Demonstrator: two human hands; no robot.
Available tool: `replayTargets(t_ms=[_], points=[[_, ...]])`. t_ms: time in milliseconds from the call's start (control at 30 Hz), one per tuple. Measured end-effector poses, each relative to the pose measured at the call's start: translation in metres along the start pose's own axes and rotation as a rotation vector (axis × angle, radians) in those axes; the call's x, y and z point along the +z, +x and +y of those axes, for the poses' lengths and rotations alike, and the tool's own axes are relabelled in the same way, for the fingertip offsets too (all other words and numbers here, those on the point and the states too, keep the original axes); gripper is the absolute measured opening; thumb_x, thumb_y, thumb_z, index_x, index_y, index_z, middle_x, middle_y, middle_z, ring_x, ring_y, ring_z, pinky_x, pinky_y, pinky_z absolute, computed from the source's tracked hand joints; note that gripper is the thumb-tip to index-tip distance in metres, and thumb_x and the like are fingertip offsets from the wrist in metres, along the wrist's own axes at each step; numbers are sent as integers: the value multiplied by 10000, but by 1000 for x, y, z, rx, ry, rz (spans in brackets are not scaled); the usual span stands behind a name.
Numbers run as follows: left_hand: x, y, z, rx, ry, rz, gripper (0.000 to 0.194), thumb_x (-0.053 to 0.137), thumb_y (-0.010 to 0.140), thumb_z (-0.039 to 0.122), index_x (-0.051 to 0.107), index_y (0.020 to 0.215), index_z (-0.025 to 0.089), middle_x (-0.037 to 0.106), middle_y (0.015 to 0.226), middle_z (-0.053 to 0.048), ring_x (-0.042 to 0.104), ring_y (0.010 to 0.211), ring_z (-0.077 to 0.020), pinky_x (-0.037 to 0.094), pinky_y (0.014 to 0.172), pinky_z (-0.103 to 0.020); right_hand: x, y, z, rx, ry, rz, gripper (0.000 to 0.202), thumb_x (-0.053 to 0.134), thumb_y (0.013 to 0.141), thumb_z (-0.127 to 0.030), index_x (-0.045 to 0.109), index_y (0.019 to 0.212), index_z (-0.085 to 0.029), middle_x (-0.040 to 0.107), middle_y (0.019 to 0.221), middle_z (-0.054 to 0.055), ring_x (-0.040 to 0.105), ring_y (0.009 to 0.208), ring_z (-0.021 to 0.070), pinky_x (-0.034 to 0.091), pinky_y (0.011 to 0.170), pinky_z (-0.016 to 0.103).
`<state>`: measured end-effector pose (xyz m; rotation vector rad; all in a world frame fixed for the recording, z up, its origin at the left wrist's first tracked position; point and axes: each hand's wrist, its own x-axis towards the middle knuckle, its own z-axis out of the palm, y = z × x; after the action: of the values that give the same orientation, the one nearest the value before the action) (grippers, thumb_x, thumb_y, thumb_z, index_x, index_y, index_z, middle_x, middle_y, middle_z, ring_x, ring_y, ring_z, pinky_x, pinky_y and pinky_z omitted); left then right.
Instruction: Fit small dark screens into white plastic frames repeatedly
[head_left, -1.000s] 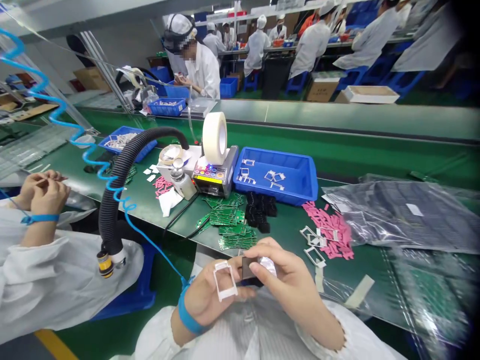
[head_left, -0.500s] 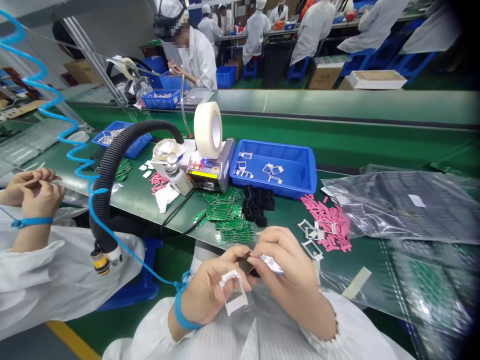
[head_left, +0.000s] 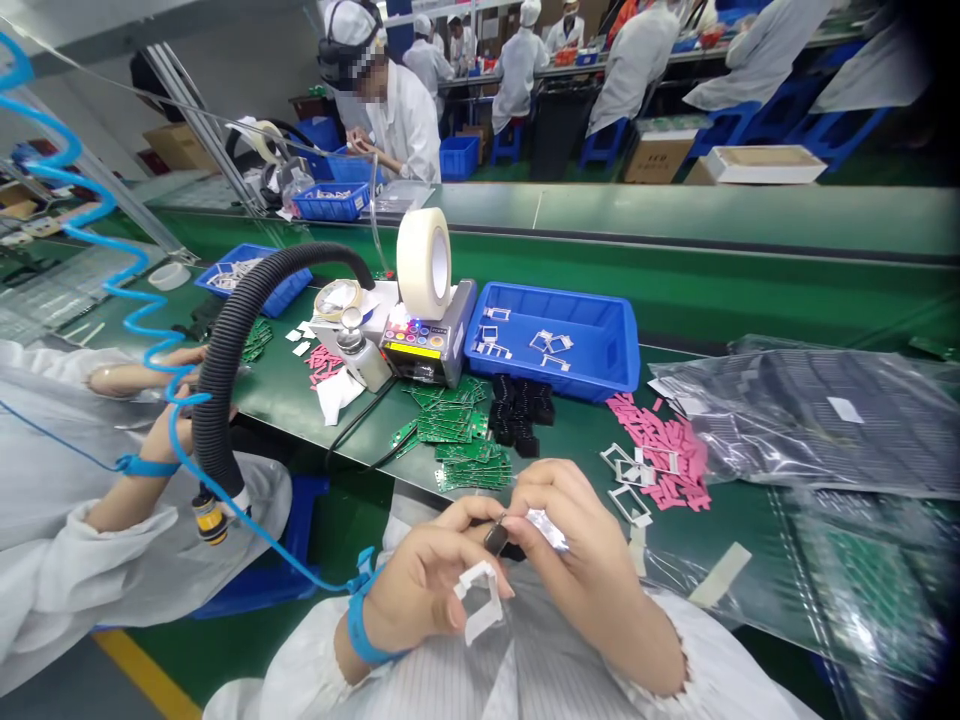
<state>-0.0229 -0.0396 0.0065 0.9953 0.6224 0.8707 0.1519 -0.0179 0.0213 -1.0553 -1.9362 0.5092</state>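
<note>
Tape roll (head_left: 412, 262) on machine (head_left: 441, 345), left of bin (head_left: 596, 348).

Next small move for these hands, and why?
Probably let the right hand steady the dark piece alone: fingers of both hands meet around it, while the left hand also holds the white frame, tilted.

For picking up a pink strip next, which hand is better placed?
Probably the right hand: it is nearer the pink strips, while the left hand is farther away and holds a white frame. The right is occupied too, pinching a dark piece.
</note>
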Motion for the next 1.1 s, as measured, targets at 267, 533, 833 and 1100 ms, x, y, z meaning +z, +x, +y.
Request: replayTargets(t_ms=[267, 533, 833, 1100], points=[[3, 6, -9, -90, -116, 131, 469, 684, 599, 602, 734, 748, 160, 498, 1171, -131, 530, 976, -273, 437, 808, -352, -3, 0, 2, -6, -101, -171, 177, 366, 907, -165, 441, 754, -212, 541, 777, 38, 480, 775, 186, 403, 697, 346], [-8, 17, -13, -158, -501, 228, 352, 718, 646, 475, 725, 752, 139, 639, 1139, -110, 503, 1180, -310, 298, 1077, -425, 0, -34, 43, 300, -189, -323, 229, 336, 925, -194, 412, 710, -207, 513, 721, 29, 489, 709, 171, 405, 639, 304], [-7, 16, -12, -174, -510, 181, 386, 717, 634, 503, 727, 744, 133, 664, 1061, -110, 577, 1058, -296, 372, 1010, -438, -9, -4, 31, 47, -241, -292, 292, 549, 838, -226, 508, 1124, -189, 584, 1092, 99, 513, 1010, 224, 377, 854, 397], [-9, 12, -13, -139, -511, 199, 393, 717, 636, 502, 712, 767, 132, 659, 775, -57, 615, 796, -203, 440, 847, -360, -3, 20, 10, -184, -167, -174, 176, 620, 782, -218, 609, 954, -254, 691, 858, -30, 594, 870, 169, 228, 1007, 487]])
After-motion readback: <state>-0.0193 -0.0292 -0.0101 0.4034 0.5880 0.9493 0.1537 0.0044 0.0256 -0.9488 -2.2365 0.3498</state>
